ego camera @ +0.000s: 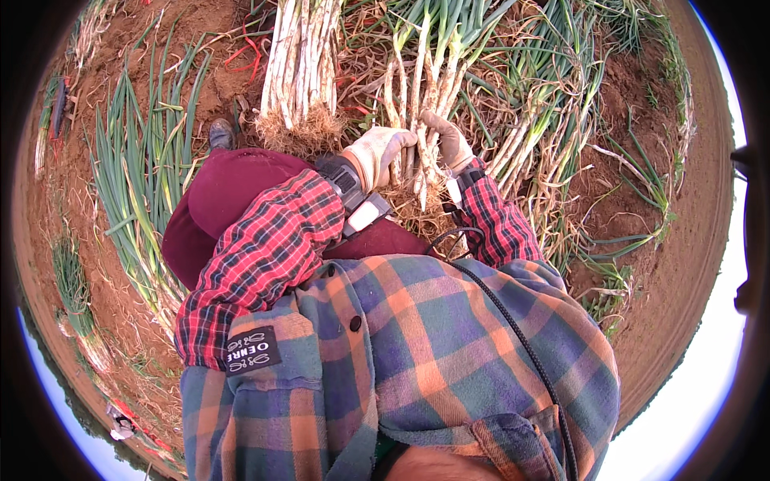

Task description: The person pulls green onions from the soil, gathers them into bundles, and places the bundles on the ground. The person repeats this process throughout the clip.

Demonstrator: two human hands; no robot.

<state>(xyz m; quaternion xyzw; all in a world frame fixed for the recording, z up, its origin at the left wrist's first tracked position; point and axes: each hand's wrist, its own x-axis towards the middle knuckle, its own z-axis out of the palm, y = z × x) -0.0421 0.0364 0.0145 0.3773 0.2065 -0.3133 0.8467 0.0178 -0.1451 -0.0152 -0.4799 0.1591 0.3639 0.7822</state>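
Note:
My left hand (382, 153), in a pale work glove, curls around the lower white stalks of several long green onions (424, 84). Close on its right, my right hand (448, 141), gloved too, grips the same stalks from the other side with thumb and fingers. The roots hang over my lap, and the green leaves point away from me. Left of my hands a thick bundle of white-stemmed onions (301, 66) lies with its bushy brown roots (301, 129) towards me, near my knee.
More onions (529, 132) with dry leaves lie at right. Another leafy bunch (150, 174) lies left of my leg, smaller bundles (78, 294) farther left. Red ties (246, 57) lie on the brown soil (192, 66). A black cord (511, 318) runs down my plaid shirt. A person (122, 425) is far off, lower left.

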